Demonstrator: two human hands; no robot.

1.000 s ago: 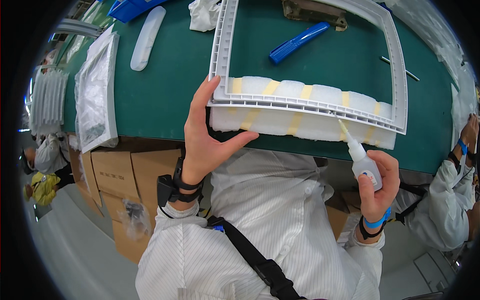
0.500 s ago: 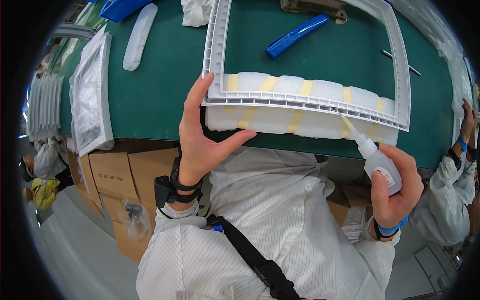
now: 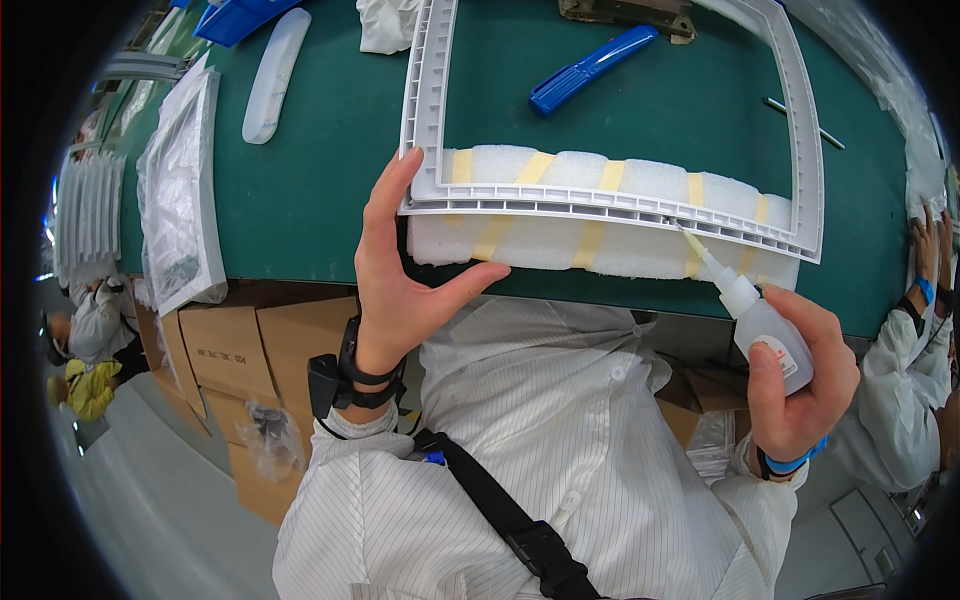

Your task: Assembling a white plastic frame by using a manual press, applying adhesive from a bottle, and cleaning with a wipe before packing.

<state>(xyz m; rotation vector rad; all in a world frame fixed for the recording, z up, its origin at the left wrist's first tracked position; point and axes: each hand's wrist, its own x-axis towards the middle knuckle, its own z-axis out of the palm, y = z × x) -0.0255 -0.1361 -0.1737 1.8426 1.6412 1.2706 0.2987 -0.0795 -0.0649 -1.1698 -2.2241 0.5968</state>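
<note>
A white rectangular plastic frame point(image 3: 428, 110) lies on the green work table, its near side resting on a white foam pad point(image 3: 510, 238) banded with yellowish tape. My left hand point(image 3: 405, 260) touches the frame's near left corner with its fingertips; the thumb is spread away along the foam's front edge. In my right hand point(image 3: 800, 380) is a small translucent dropper bottle point(image 3: 775, 340), gripped between thumb and fingers. It tilts up to the left, and its thin nozzle tip meets the ribbed near side of the frame, right of the middle.
Inside the frame lie a blue pen-shaped tool point(image 3: 592, 72) and a brown metal block point(image 3: 630, 12). A thin metal rod point(image 3: 815, 128) crosses under its right side. A plastic-wrapped white frame point(image 3: 185, 200) and a long white piece point(image 3: 276, 76) are leftward. Another person's hands point(image 3: 932, 250) show at far right.
My right hand and the bottle have shifted slightly right and down, the nozzle tip staying on the frame's near side. The frame and my left hand have barely moved.
</note>
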